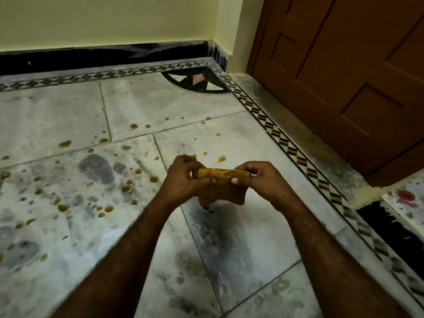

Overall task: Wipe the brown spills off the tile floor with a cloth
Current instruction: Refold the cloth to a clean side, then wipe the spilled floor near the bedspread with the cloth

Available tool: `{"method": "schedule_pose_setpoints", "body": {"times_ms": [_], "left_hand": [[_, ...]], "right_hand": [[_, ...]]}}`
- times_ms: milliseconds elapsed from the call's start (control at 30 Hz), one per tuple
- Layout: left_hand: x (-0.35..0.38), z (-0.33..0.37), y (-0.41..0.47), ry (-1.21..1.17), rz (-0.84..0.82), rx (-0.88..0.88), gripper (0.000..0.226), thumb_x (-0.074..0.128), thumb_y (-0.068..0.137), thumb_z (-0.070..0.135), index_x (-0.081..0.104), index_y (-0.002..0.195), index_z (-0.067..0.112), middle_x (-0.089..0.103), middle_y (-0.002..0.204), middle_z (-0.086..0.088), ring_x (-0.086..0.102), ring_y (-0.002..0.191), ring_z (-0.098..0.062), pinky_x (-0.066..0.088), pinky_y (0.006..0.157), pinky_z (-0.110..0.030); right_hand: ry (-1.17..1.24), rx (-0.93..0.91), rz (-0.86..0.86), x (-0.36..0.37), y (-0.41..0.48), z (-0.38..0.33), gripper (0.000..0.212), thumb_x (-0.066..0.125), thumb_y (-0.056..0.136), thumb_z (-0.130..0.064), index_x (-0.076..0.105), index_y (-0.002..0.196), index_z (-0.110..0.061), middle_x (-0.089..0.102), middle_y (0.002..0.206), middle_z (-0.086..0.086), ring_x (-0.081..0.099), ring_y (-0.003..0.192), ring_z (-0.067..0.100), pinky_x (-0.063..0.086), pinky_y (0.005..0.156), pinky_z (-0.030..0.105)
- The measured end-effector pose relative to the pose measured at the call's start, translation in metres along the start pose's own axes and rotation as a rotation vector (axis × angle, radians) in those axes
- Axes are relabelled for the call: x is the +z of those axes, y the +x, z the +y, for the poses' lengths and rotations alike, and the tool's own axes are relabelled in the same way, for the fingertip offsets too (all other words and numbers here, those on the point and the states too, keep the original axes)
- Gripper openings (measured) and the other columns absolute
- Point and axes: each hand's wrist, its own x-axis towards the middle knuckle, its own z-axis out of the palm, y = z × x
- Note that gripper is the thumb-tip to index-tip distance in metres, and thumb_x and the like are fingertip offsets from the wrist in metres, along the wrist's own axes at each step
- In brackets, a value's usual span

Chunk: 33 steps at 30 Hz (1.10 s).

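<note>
A small mustard-yellow cloth (221, 188) hangs in the air between both hands, above the floor. My left hand (183, 179) pinches its upper left corner and my right hand (263, 180) grips its upper right edge, so the top edge is stretched flat. Brown spills dot the pale marble tile floor (57, 115): a cluster of drops (105, 208) at the left, more drops (153, 179) just left of my left hand, one drop (221, 159) beyond the cloth, and scattered spots (134, 126) farther back. Grey damp smears (97, 167) mark the tiles.
A brown wooden door (344, 76) stands shut at the right behind a patterned border strip (296, 154). A pale yellow wall with black skirting (103, 57) runs along the back. A dark inlaid corner motif (197, 82) sits near the wall corner.
</note>
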Motion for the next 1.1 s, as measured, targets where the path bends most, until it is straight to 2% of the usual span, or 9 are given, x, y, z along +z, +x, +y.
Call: {"method": "schedule_pose_setpoints", "body": {"times_ms": [100, 200, 300, 433, 567, 633, 733, 900, 1100], "left_hand": [[0.006, -0.005, -0.003, -0.29, -0.135, -0.122, 0.021, 0.077, 0.086, 0.025, 0.064, 0.094, 0.01, 0.065, 0.085, -0.004, 0.066, 0.079, -0.023, 0.056, 0.062, -0.032], [0.012, -0.015, 0.003, -0.372, -0.151, -0.189, 0.026, 0.078, 0.084, 0.031, 0.065, 0.097, 0.012, 0.073, 0.095, -0.01, 0.073, 0.09, -0.028, 0.06, 0.083, -0.053], [0.02, -0.024, 0.022, -0.406, -0.076, -0.221, 0.029, 0.079, 0.08, 0.039, 0.069, 0.1, 0.02, 0.074, 0.103, -0.007, 0.072, 0.099, -0.029, 0.06, 0.083, -0.048], [0.035, -0.044, 0.043, -0.059, 0.22, -0.187, 0.049, 0.062, 0.097, 0.04, 0.055, 0.139, 0.016, 0.065, 0.132, -0.006, 0.062, 0.119, -0.023, 0.046, 0.092, -0.027], [0.053, -0.085, 0.035, 0.208, 0.136, -0.112, 0.047, 0.044, 0.107, 0.034, 0.048, 0.146, 0.009, 0.054, 0.147, -0.013, 0.051, 0.134, -0.027, 0.033, 0.106, -0.023], [0.063, -0.105, 0.028, 0.37, 0.1, -0.008, 0.05, 0.032, 0.108, 0.033, 0.053, 0.139, 0.0, 0.058, 0.14, -0.02, 0.057, 0.129, -0.034, 0.039, 0.107, -0.027], [0.076, -0.14, 0.033, 0.574, 0.078, 0.103, 0.056, 0.033, 0.098, 0.029, 0.057, 0.133, -0.008, 0.059, 0.136, -0.027, 0.06, 0.124, -0.043, 0.046, 0.106, -0.051], [0.081, -0.151, 0.057, 0.765, 0.129, 0.166, 0.056, 0.035, 0.098, 0.029, 0.05, 0.142, -0.003, 0.048, 0.149, -0.023, 0.045, 0.14, -0.037, 0.01, 0.122, -0.042], [0.082, -0.157, 0.072, 0.806, 0.163, 0.094, 0.063, 0.033, 0.1, 0.036, 0.038, 0.15, -0.003, 0.034, 0.158, -0.022, 0.031, 0.149, -0.034, 0.021, 0.121, -0.052]], "right_hand": [[0.243, 0.021, -0.01, -0.001, 0.001, 0.012, 0.02, 0.078, 0.084, -0.004, 0.07, 0.102, -0.002, 0.075, 0.09, 0.008, 0.07, 0.085, 0.017, 0.057, 0.082, 0.034], [0.343, 0.054, 0.005, 0.001, 0.002, 0.014, 0.025, 0.078, 0.084, -0.003, 0.067, 0.106, -0.004, 0.076, 0.092, 0.011, 0.072, 0.085, 0.021, 0.061, 0.076, 0.032], [0.341, 0.072, 0.057, 0.005, 0.026, 0.019, 0.032, 0.082, 0.083, -0.012, 0.067, 0.11, -0.01, 0.076, 0.096, 0.01, 0.072, 0.092, 0.024, 0.06, 0.078, 0.036], [-0.192, 0.107, 0.167, 0.028, 0.072, 0.039, 0.07, 0.083, 0.082, -0.039, 0.052, 0.141, -0.017, 0.06, 0.133, 0.014, 0.058, 0.123, 0.03, 0.048, 0.104, 0.041], [-0.664, -0.165, 0.144, 0.09, 0.089, 0.079, 0.054, 0.053, 0.101, -0.039, 0.051, 0.146, -0.01, 0.05, 0.149, 0.02, 0.05, 0.136, 0.037, 0.041, 0.113, 0.042], [-0.843, -0.263, 0.092, 0.117, 0.093, 0.101, 0.059, 0.035, 0.104, -0.043, 0.048, 0.148, -0.007, 0.047, 0.153, 0.022, 0.046, 0.141, 0.041, 0.036, 0.118, 0.052], [-0.936, -0.275, 0.102, 0.137, 0.091, 0.117, 0.061, 0.032, 0.105, -0.044, 0.04, 0.154, -0.009, 0.04, 0.158, 0.019, 0.035, 0.148, 0.037, 0.029, 0.12, 0.056], [-0.979, -0.281, 0.136, 0.133, 0.079, 0.129, 0.066, 0.028, 0.105, -0.05, 0.028, 0.159, -0.013, 0.029, 0.165, 0.015, 0.023, 0.154, 0.032, 0.025, 0.123, 0.053], [-1.0, -0.174, 0.226, 0.112, 0.067, 0.147, 0.067, 0.023, 0.104, -0.052, 0.036, 0.156, -0.011, 0.035, 0.161, 0.018, 0.032, 0.15, 0.035, 0.03, 0.12, 0.054]]}}
